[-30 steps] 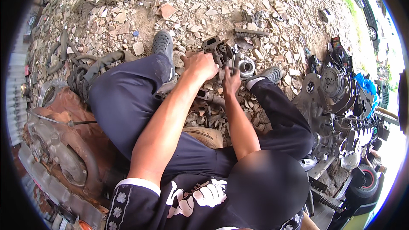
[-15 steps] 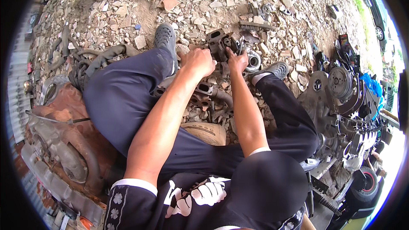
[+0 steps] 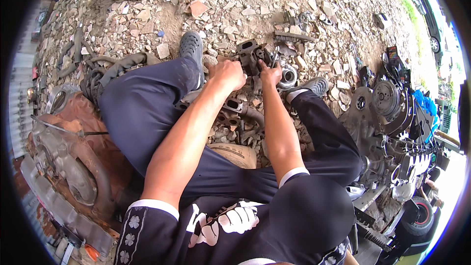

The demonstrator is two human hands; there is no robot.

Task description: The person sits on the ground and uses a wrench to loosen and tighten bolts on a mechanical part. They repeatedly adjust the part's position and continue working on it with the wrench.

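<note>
A dark cast metal engine part with a rectangular flange opening, like a turbo housing, sits on the stones between my feet. My left hand is closed in a fist against its near left side; its fingertips and whatever they grip are hidden. At the casting's right side, my right hand has its fingers closed round a slim shiny metal tool, its kind unclear, with a finger on the casting. Beside that hand lies a round metal housing with a central hole. A rusty manifold lies below my forearms.
A brush lies on the rubble beyond my hands. Greasy engine parts crowd the right, among them a round pulley-like disc. An engine block piece stands at my left, near some hoses. A car shows far right.
My view has shifted slightly. Both hands stay at the casting, and the right hand still has the shiny tool, with only small movement.
</note>
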